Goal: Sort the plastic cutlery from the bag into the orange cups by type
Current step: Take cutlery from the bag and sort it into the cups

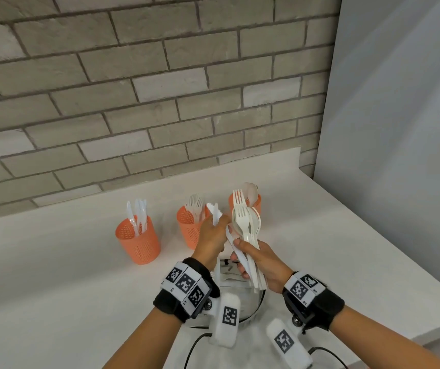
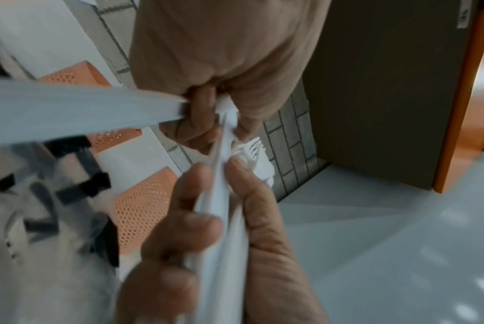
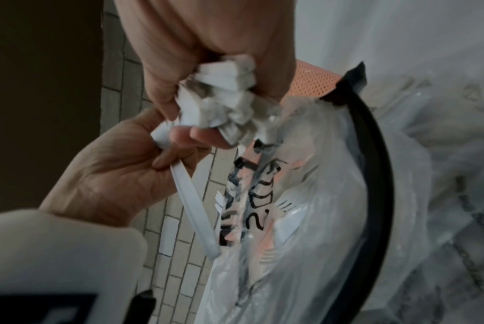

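Observation:
Three orange mesh cups stand in a row: the left cup (image 1: 138,242) has knives, the middle cup (image 1: 188,227) forks, the right cup (image 1: 256,202) spoons. My right hand (image 1: 242,258) grips a bundle of white forks and spoons (image 1: 248,225) above the bag (image 1: 236,282). My left hand (image 1: 221,226) pinches a white knife (image 1: 214,213) beside that bundle. In the left wrist view the left hand's fingers (image 2: 196,221) curl round the knife (image 2: 221,210). The right wrist view shows the bundle's handle ends (image 3: 224,89) in my right fist and the knife's handle (image 3: 193,210) in the left hand (image 3: 163,153).
The clear bag (image 3: 304,219) with black print lies on the white counter (image 1: 53,275) under my hands, more cutlery inside it. A brick wall (image 1: 133,89) backs the counter; a grey panel (image 1: 399,155) closes the right side. Cables trail near the front edge.

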Tool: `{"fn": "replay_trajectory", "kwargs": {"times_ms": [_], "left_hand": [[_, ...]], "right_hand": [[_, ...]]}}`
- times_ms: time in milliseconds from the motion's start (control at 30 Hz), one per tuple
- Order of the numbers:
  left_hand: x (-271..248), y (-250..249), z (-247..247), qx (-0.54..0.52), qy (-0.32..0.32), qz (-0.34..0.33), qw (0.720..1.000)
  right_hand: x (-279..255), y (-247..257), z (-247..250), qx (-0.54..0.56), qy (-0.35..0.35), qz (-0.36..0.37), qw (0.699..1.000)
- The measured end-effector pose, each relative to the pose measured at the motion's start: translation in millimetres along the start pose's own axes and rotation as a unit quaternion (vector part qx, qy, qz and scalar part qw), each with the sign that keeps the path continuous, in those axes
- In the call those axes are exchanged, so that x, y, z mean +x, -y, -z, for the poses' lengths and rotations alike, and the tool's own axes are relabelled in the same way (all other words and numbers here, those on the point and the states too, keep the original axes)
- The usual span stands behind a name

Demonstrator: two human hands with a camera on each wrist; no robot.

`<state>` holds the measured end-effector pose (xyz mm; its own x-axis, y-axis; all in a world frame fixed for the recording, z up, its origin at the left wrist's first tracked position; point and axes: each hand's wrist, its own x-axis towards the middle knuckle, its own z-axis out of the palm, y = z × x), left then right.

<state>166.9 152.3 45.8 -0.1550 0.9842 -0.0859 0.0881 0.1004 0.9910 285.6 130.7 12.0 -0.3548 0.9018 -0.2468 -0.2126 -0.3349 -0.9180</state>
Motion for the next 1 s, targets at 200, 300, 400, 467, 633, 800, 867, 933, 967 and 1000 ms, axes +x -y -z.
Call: {"fn": "replay_trajectory", "kwargs": {"times_ms": [200,300,400,467,633,800,867,933,967,1000], "left_hand": [[14.4,-15.4,37.1,-0.009,-0.077,-0.017,0.997],[33.8,-26.8,81.0,-0.09,-0.111,0.006,0.99],[57.4,-37.3,130.8,-0.187,-0.181,0.008,0.966],[69.7,-48.2,157.6,-0.158,-0.268,-0.039,0.95],[96.9,-61.7,197.5,-0.097,-0.371,-0.146,0.912],[118.9,-33.8,205.1,-0.066,-0.357,-0.131,0.923],[124.4,-14.8,204.6,-0.018,-0.343,-0.108,0.933],[127.1,5.3,203.6,0.017,-0.323,-0.089,0.942],[127.9,14.8,203.1,0.032,-0.311,-0.084,0.946],[128.2,22.9,202.7,0.049,-0.302,-0.082,0.948]], "right_hand": [[3.2,1.8,-1.6,0.04,0.006,-0.025,0.999],[6.3,2.7,-1.1,0.037,0.003,-0.024,0.999],[10.2,3.5,-4.1,0.054,0.002,-0.025,0.998],[12.5,4.7,-8.1,0.066,0.003,-0.028,0.997],[19.4,7.2,-20.6,0.073,0.015,-0.031,0.997],[23.8,6.1,-28.5,0.067,0.026,-0.032,0.997],[25.9,3.2,-28.6,0.057,0.022,-0.033,0.998],[28.1,-0.6,-27.7,0.046,0.014,-0.035,0.998],[29.2,-2.3,-27.3,0.039,0.01,-0.037,0.999],[30.1,-3.8,-27.1,0.034,0.006,-0.038,0.999]]}}
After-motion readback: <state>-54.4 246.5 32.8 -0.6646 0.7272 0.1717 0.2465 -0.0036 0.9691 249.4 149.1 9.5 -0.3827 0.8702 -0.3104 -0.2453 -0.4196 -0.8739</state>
